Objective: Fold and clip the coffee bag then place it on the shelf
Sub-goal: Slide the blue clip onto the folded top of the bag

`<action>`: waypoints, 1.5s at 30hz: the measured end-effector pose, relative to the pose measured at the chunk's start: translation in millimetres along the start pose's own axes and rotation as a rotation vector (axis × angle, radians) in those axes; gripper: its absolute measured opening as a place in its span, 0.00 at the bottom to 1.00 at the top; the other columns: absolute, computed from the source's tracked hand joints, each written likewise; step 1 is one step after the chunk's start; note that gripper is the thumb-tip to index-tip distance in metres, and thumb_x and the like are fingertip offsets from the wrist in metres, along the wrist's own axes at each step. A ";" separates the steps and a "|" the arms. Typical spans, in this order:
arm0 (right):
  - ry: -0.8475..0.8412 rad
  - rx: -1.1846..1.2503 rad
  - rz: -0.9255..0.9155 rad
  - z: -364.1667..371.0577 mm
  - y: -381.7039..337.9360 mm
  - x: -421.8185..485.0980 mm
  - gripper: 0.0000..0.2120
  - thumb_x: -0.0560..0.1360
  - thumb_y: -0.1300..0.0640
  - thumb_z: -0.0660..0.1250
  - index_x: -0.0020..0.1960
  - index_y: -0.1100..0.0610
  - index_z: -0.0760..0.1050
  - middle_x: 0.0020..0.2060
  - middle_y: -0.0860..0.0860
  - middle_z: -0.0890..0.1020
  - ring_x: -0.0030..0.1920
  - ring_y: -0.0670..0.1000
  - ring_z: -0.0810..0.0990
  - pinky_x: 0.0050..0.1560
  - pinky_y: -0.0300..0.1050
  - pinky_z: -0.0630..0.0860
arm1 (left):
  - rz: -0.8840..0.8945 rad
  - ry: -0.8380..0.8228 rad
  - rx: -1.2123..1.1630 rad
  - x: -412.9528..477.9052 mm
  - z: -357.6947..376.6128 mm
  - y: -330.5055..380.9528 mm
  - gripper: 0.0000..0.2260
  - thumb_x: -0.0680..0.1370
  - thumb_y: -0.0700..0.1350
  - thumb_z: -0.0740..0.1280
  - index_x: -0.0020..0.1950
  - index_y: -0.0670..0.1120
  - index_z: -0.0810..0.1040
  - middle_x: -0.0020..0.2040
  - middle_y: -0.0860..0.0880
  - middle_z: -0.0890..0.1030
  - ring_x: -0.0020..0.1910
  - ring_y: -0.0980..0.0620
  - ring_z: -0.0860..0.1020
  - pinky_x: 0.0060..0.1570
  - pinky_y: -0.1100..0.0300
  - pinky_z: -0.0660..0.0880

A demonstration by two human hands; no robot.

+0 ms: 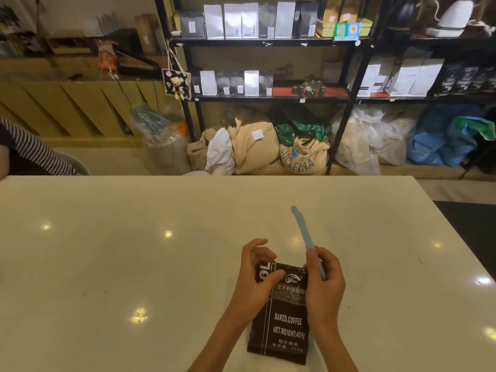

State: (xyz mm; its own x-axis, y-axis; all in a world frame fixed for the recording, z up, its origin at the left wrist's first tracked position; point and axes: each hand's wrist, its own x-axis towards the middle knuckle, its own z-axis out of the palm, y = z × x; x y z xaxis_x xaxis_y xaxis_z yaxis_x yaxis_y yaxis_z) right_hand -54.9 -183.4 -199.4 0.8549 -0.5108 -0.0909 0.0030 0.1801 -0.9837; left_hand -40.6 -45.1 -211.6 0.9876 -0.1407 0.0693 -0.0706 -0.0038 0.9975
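A dark brown coffee bag point(285, 326) printed "BAKED.COFFEE" lies flat on the white table point(134, 264) near its front edge, its top end rolled down. My left hand point(255, 275) presses on the folded top at its left corner, thumb on the front. My right hand point(323, 280) rests at the top right corner and holds a long light-blue clip point(303, 229), which sticks up and away from the bag.
Beyond the table stands a black metal shelf point(268, 42) with rows of white and dark coffee bags. Sacks and plastic bags point(303, 154) sit on the floor under it. A person's striped sleeve point(29, 146) shows at the left edge.
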 end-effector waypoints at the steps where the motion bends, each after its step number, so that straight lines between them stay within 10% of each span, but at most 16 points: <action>1: 0.024 -0.018 -0.017 -0.6 0.5 1.6 0.09 0.73 0.44 0.69 0.50 0.46 0.79 0.39 0.45 0.83 0.34 0.42 0.82 0.29 0.36 0.79 | -0.094 -0.010 -0.054 -6.0 -1.5 -1.7 0.25 0.75 0.40 0.73 0.67 0.54 0.66 0.52 0.54 0.81 0.52 0.51 0.83 0.50 0.61 0.81; 4: 0.049 -0.055 -0.073 -0.6 3.9 5.8 0.07 0.73 0.43 0.69 0.49 0.43 0.79 0.39 0.43 0.83 0.34 0.40 0.80 0.30 0.35 0.79 | -0.323 -0.018 -0.121 -29.5 4.7 -12.7 0.18 0.75 0.51 0.72 0.63 0.56 0.71 0.53 0.53 0.85 0.50 0.49 0.86 0.43 0.58 0.83; 11: -0.182 -0.081 -0.086 -1.4 -11.2 24.3 0.04 0.76 0.57 0.70 0.49 0.49 0.81 0.40 0.47 0.85 0.40 0.43 0.84 0.40 0.35 0.81 | -0.230 0.247 -0.013 -14.6 -0.8 -10.5 0.03 0.81 0.48 0.66 0.54 0.54 0.76 0.48 0.59 0.86 0.45 0.56 0.86 0.39 0.64 0.82; 24: -0.572 -0.519 -0.048 -77.2 -31.7 74.2 0.06 0.72 0.59 0.75 0.44 0.48 0.82 0.41 0.47 0.85 0.43 0.51 0.83 0.42 0.34 0.79 | -0.164 0.320 -0.024 1.7 -16.8 -24.2 0.06 0.84 0.46 0.60 0.54 0.49 0.76 0.47 0.46 0.85 0.47 0.42 0.85 0.46 0.46 0.83; 33: -0.697 -0.531 -0.012 -42.4 -27.0 77.1 0.06 0.73 0.56 0.74 0.46 0.47 0.79 0.46 0.46 0.86 0.48 0.47 0.84 0.50 0.44 0.79 | -0.210 0.237 -0.017 7.6 -6.6 -18.8 0.05 0.81 0.44 0.66 0.53 0.54 0.77 0.47 0.53 0.86 0.45 0.52 0.86 0.41 0.58 0.84; 45: -0.672 -0.485 0.136 -0.6 -17.0 70.3 0.20 0.71 0.58 0.76 0.57 0.50 0.70 0.47 0.50 0.84 0.41 0.45 0.87 0.36 0.36 0.81 | -0.314 0.285 -0.212 11.1 0.8 -24.6 0.07 0.76 0.43 0.73 0.53 0.51 0.84 0.45 0.48 0.88 0.43 0.48 0.87 0.41 0.58 0.84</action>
State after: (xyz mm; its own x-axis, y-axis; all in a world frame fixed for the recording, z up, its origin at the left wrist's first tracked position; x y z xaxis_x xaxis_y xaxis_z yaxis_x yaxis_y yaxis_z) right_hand 4.9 -223.0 -189.1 0.9593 0.1261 -0.2527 -0.2146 -0.2564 -0.9424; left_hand -28.0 -47.4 -235.3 0.9577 0.1123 -0.2648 0.2386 0.2041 0.9494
